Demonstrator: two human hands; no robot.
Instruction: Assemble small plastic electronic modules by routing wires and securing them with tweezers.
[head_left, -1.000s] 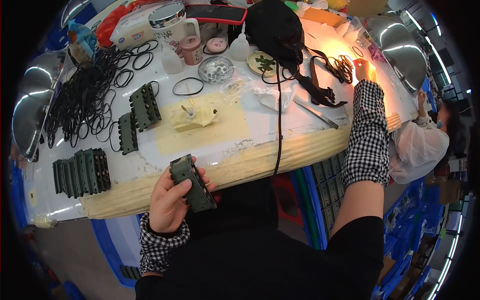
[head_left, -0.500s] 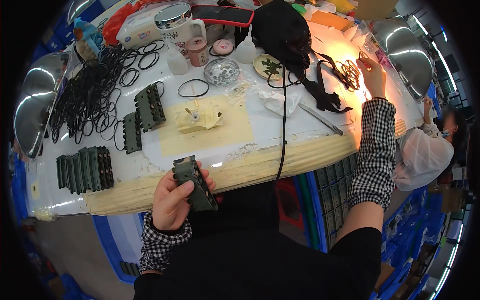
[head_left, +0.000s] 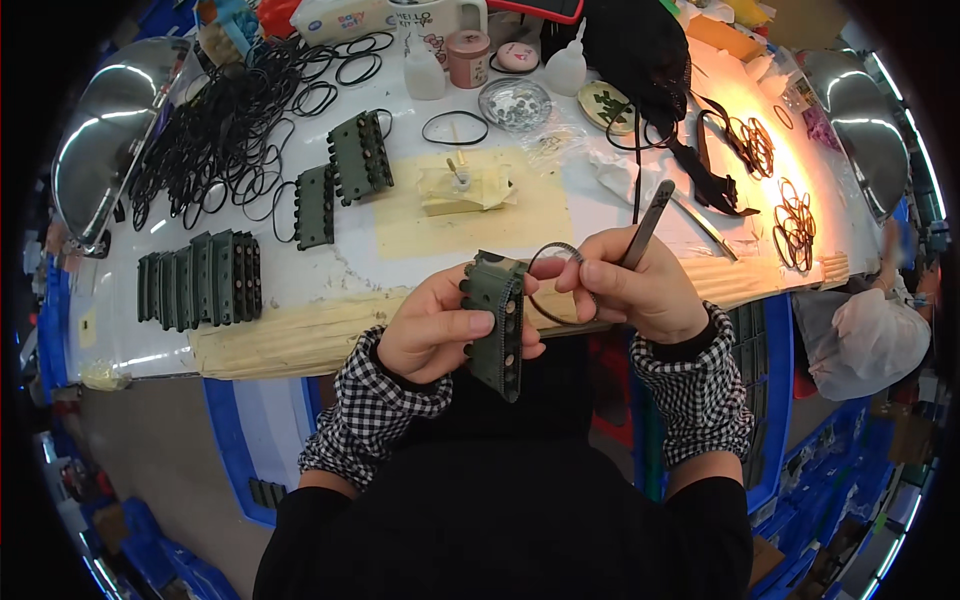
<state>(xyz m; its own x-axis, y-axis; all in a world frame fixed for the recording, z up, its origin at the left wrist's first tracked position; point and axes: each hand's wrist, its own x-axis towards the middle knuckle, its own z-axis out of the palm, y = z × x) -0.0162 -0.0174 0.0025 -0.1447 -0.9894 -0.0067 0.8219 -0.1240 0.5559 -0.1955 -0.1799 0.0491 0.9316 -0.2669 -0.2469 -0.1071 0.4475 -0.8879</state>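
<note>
My left hand [head_left: 425, 328] is closed around a dark green model-tank hull [head_left: 487, 352], held tilted above the table's front edge. Small wheels line its right side, and a toothed dark band runs along its edge. My right hand [head_left: 655, 295] pinches a thin black track loop [head_left: 557, 246] between thumb and fingers, right beside the hull. Dark metal tweezers [head_left: 652, 218] stick up out of that same hand. Left fingertips reach toward the loop behind the hull; whether they touch it, I cannot tell.
Several green hulls [head_left: 200, 280] stand at the table's left, with two more [head_left: 360, 160] farther back. A heap of black loops [head_left: 220, 130] lies behind them; more loops [head_left: 795, 228] lie under the right lamp [head_left: 855, 130]. A taped block [head_left: 465, 188] with upright pins sits mid-table.
My right hand has come back from the loops under the lamp and now holds a track loop and tweezers beside the hull. The left hand has raised and turned the hull; the view has shifted.
</note>
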